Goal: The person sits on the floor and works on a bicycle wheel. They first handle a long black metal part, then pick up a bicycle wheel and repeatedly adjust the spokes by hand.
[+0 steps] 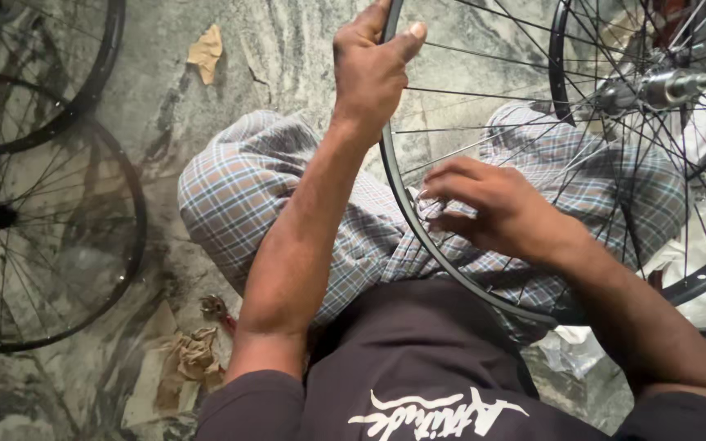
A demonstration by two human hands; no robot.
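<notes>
A black bicycle wheel rim [402,192] with thin metal spokes rests across my lap, its silver hub [663,86] at the upper right. My left hand [372,69] grips the rim near its top, thumb over the edge. My right hand [496,208] reaches through the spokes close to the rim's inner side, fingertips pinched around a spoke end where it meets the rim. I sit on the floor in checked cloth and a dark shirt.
Two more spoked wheels [42,237] lie on the mottled stone floor at the left. Scraps of brown paper [206,53] and a crumpled rag [194,355] lie on the floor. White cloth or paper [569,347] sits under the wheel at the right.
</notes>
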